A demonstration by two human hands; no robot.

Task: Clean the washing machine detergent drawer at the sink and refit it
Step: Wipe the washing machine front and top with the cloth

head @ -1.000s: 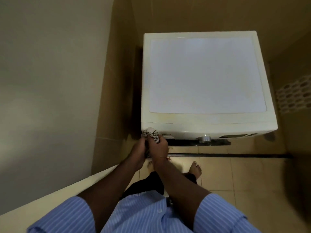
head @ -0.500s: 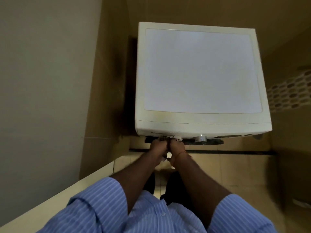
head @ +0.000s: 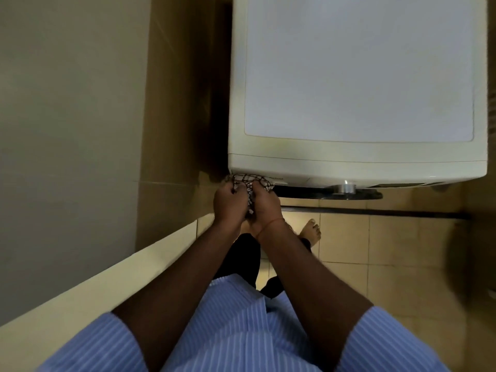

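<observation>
We see left hand (head: 229,202) and right hand (head: 265,204) gripping a checked cloth (head: 251,181) against the washing machine (head: 357,162) front's left corner.

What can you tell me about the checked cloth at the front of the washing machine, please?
The checked cloth is white with a dark grid pattern and looks like soft woven fabric. It is bunched and crumpled, pressed against the front left corner of the washing machine, just under its top edge. The left hand and right hand both grip it, side by side. A fold hangs down between them.
</observation>
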